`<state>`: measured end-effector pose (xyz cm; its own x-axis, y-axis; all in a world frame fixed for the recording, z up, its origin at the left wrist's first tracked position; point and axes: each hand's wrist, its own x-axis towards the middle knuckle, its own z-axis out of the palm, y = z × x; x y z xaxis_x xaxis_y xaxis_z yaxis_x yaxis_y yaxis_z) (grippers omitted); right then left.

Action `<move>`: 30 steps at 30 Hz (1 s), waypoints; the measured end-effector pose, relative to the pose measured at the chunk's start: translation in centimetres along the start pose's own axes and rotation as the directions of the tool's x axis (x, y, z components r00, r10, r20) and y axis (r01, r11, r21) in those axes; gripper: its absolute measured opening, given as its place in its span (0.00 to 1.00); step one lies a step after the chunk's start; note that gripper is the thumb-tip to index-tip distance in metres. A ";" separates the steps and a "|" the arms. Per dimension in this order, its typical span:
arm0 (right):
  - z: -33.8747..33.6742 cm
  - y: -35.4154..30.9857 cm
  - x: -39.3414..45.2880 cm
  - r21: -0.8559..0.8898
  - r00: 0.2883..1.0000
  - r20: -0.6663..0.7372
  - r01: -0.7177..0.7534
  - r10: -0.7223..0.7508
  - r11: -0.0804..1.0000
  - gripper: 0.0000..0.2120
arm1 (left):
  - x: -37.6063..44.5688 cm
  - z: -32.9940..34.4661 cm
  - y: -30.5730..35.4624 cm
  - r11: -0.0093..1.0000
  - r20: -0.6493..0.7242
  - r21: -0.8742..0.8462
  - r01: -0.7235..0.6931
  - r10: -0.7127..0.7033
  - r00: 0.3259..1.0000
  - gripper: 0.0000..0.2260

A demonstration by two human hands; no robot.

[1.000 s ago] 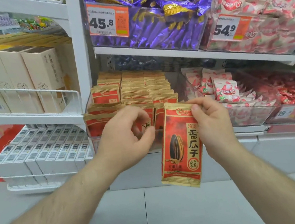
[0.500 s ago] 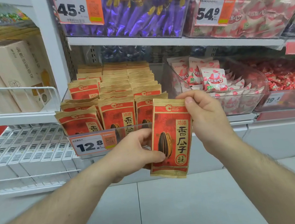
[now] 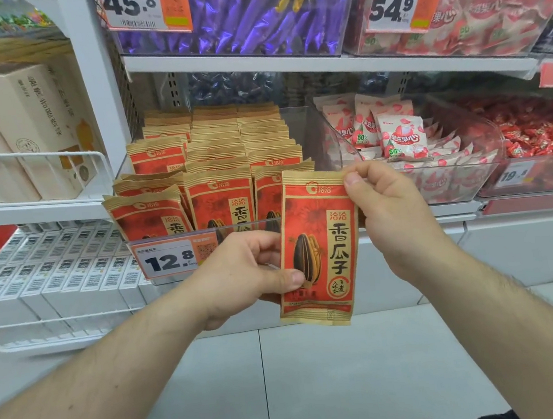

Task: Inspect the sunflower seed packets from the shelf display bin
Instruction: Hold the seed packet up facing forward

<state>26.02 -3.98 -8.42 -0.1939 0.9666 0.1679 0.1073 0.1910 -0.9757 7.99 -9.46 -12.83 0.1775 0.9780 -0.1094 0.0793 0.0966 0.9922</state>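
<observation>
Before the display bin (image 3: 202,233), right hand (image 3: 391,217) pinches the seed packet (image 3: 319,249) top; left hand (image 3: 241,275) grips its lower edge.

The flat foil seed packet held in front (image 3: 319,249) is red with gold ribbed bands at top and bottom, a black striped seed drawing and dark characters on a gold panel. The upright packets in the clear plastic bin (image 3: 217,181) have the same red and gold design. The paper price tag on the bin front (image 3: 170,258) is white with black digits (its right part is orange). The wrapped sweets in the upper bin (image 3: 246,16) are shiny purple with gold. The small pouches to the right (image 3: 401,136) are white with pink-red fruit pictures.
</observation>
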 end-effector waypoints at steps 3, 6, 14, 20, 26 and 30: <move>-0.1 0.2 -0.1 -0.015 0.999 0.036 -0.012 0.013 1.000 0.10 | 0.0 0.0 0.1 1.000 -0.017 -0.022 -0.005 0.005 1.000 0.13; -0.1 0.3 -0.1 -0.022 0.999 0.050 -0.020 0.021 1.000 0.11 | 0.0 -0.1 0.2 1.000 -0.034 -0.025 -0.015 0.014 0.999 0.13; -0.1 0.7 -0.1 -0.074 0.993 0.102 -0.050 0.057 0.996 0.12 | 0.0 -0.4 0.4 0.995 -0.084 -0.064 -0.077 0.071 0.994 0.13; -0.1 0.6 -0.2 -0.127 0.990 0.126 -0.054 0.070 0.990 0.13 | 0.0 -0.6 0.4 0.989 -0.122 -0.102 -0.107 0.094 0.988 0.11; 0.0 0.6 -0.5 -0.198 0.984 0.166 -0.032 0.066 0.980 0.13 | 0.1 -1.0 0.5 0.983 -0.164 -0.131 -0.131 0.109 0.980 0.11; 0.2 0.5 -0.7 -0.174 0.972 0.225 -0.033 0.072 0.984 0.11 | 0.1 -1.2 0.5 0.978 -0.187 -0.157 -0.137 0.106 0.976 0.10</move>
<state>26.05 -4.62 -9.06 -0.3996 0.9147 0.0608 0.2815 0.1855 -0.9415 6.90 -9.05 -12.29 -0.0021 0.9999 0.0101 -0.1012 -0.0103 0.9948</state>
